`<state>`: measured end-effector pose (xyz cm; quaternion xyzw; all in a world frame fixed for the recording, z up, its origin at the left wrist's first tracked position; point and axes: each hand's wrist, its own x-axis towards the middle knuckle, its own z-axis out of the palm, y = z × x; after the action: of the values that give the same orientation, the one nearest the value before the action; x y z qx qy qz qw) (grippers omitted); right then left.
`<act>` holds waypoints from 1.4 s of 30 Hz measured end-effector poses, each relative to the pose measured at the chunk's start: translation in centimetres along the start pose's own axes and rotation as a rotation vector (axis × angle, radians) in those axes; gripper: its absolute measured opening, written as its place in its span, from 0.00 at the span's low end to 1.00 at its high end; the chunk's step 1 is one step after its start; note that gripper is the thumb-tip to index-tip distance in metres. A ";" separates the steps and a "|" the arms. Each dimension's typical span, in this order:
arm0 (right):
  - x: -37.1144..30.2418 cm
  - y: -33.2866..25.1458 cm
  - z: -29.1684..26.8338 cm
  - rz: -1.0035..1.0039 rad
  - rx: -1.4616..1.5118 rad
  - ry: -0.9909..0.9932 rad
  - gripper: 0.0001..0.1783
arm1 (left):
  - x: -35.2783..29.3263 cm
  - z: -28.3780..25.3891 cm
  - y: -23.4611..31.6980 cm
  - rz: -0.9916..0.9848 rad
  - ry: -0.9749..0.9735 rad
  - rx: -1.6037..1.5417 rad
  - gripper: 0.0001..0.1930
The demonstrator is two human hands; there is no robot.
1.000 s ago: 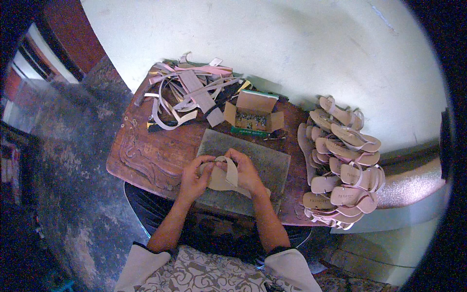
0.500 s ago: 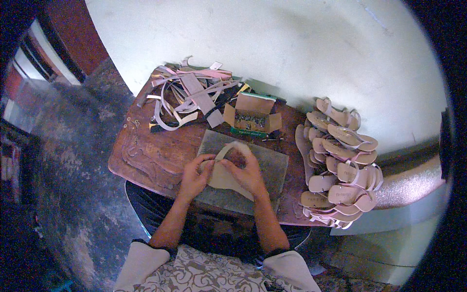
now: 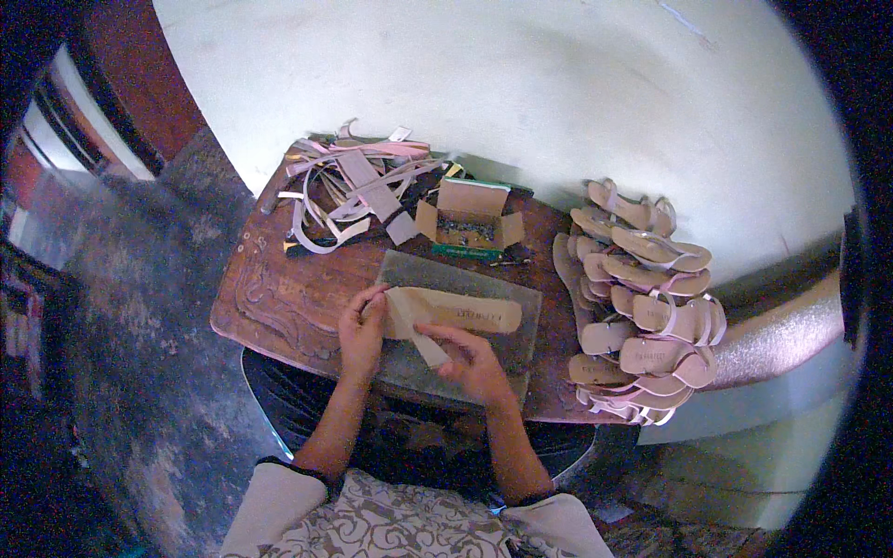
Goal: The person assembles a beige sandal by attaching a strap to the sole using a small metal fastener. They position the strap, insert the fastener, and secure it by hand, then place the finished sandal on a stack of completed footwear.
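A tan sandal sole [image 3: 474, 312] lies lengthwise from left to right above a dark flat slab [image 3: 502, 363], its printed upper face showing. Across its left end slants a pale strap [image 3: 420, 340], its free end hanging toward me. My left hand [image 3: 362, 327] is closed on the sole's left end, thumb and fingers pinching where the strap meets it. My right hand [image 3: 473, 361] is at the strap's lower part, forefinger laid over it and thumb by its free end. The palm side of the right hand is hidden.
Under the slab is a carved wooden table [image 3: 288, 284]. A tangle of straps [image 3: 358, 181] lies at the far left, beside an open cardboard box [image 3: 468, 244] of small metal pieces. Strapped sandals [image 3: 656, 316] are piled at the right, near a pale wall [image 3: 521, 84].
The sole has been turned to lie left to right with its printed face showing. The strap, looped upward before, now slants down across it. My right hand has moved lower.
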<state>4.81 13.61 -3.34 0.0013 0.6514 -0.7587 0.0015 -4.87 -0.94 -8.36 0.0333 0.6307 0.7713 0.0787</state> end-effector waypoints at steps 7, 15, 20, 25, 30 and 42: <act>-1.1 -1.2 0.6 0.120 -0.154 0.200 0.16 | -0.9 2.0 2.9 -0.140 0.047 -0.589 0.14; -1.7 -2.4 1.3 0.078 -0.111 0.370 0.13 | -1.9 3.0 3.3 0.094 0.116 -0.034 0.14; -1.6 -4.2 0.8 -0.052 -0.076 0.344 0.17 | -2.5 1.9 1.4 0.086 0.041 0.157 0.14; -1.3 -4.1 0.8 -0.183 0.123 0.254 0.21 | -3.5 2.5 2.9 0.296 -0.007 0.386 0.12; -1.7 -4.8 1.7 -0.136 0.016 0.242 0.18 | -3.6 2.5 2.3 0.275 -0.044 0.307 0.12; -1.7 -4.7 2.7 -0.012 -0.038 0.180 0.15 | -3.3 2.3 1.6 0.172 -0.005 0.179 0.11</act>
<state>6.45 11.67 1.76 0.0657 0.6631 -0.7431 -0.0617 -1.40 0.49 -6.15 0.0958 0.6916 0.7159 0.0104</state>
